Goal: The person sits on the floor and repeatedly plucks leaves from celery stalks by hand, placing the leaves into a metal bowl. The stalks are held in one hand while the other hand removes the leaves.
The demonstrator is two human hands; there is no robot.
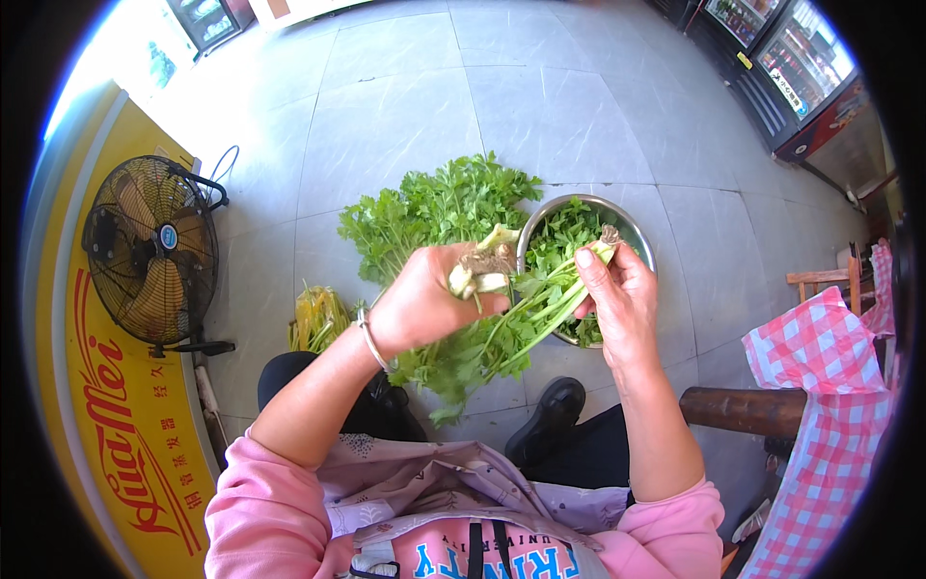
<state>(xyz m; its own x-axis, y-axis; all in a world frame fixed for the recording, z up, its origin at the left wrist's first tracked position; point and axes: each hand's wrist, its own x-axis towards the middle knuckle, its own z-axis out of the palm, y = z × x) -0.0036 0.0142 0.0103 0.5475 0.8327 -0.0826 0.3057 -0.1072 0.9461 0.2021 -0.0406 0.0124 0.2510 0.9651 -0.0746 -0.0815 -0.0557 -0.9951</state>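
Note:
My left hand [427,300] is closed around a small clump of pale root ends [486,269] with brown rootlets, possibly Chinese celery. Between the thumb and fingers of my right hand [621,286] is a celery-like stalk bunch [557,307], gripped just below its brown root tuft. Its green stems slant down to the left, and leaves hang below my left hand. Behind my right hand stands a round stainless steel bowl [650,235] holding leafy greens [568,235]. A large heap of leafy greens [448,199] lies on the floor beyond my left hand, left of the bowl.
A black floor fan [152,246] stands at left before a yellow freezer cabinet [79,376]. Yellowish stems [316,313] lie near my left knee. At right are a wooden beam-like piece [745,410] and checked cloth [817,347]. Glass-door coolers [785,79] stand far right.

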